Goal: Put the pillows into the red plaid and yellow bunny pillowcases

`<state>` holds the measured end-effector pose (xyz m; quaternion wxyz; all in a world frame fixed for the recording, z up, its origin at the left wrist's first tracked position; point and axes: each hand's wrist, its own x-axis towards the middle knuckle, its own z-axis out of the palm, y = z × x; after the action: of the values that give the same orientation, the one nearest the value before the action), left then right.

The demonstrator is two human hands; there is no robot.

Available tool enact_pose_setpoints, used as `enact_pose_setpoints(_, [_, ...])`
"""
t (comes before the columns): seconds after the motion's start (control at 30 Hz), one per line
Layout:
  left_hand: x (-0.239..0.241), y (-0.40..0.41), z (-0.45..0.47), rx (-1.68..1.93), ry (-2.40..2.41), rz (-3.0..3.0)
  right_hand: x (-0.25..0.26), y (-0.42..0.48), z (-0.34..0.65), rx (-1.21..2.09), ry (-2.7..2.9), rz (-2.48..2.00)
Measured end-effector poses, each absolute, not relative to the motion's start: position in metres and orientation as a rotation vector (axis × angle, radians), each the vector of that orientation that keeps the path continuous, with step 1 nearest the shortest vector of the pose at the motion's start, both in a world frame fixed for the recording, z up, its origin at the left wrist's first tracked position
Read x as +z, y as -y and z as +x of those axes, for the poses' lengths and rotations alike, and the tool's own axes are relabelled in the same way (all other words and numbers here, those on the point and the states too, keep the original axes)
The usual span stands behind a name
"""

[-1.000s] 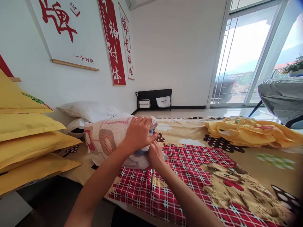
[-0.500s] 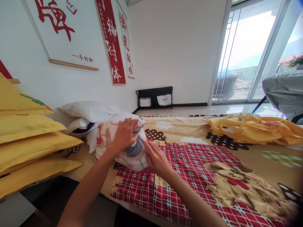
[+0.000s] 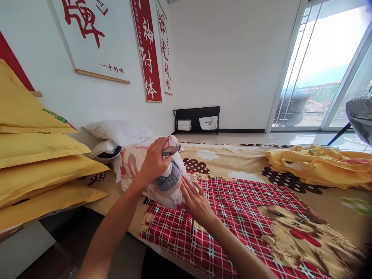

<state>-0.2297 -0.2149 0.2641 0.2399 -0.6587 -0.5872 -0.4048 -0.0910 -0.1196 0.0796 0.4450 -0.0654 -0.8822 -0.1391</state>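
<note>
Firmly, the left hand (image 3: 156, 159) grips the folded top of a patterned bundle (image 3: 167, 181); the right hand (image 3: 200, 201) lays nearly straight fingers against its side. Beneath them spreads a checked cloth (image 3: 235, 217); well left, yellow pillows (image 3: 43, 170).

Left hand (image 3: 155, 161): curled over the top of a patterned bundle (image 3: 167, 181)
Right hand (image 3: 198, 200): laid against its end
Red plaid cloth (image 3: 244, 203): spread on the bed (image 3: 229, 157)
Yellow pillows (image 3: 43, 170): stacked

Black rack (image 3: 197, 113), stacked yellow pillows (image 3: 43, 149)
</note>
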Motion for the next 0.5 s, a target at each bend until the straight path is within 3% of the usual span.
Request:
enact_pose_setpoints(0.13, [0.262,0.223,-0.227,-0.853,1.620,-1.854,0.105,0.130,-0.110,-0.305,2.173,0.026])
enact_pose_setpoints(0.33, [0.229,0.212,-0.228,-0.192,1.545,-1.998,0.114,0.134,-0.120,-0.243,2.184,0.089])
enact_pose_setpoints(0.5, [0.202,0.198,-0.239,-0.076,1.580,-1.980,0.098,0.128,-0.107,-0.233,2.180,0.119])
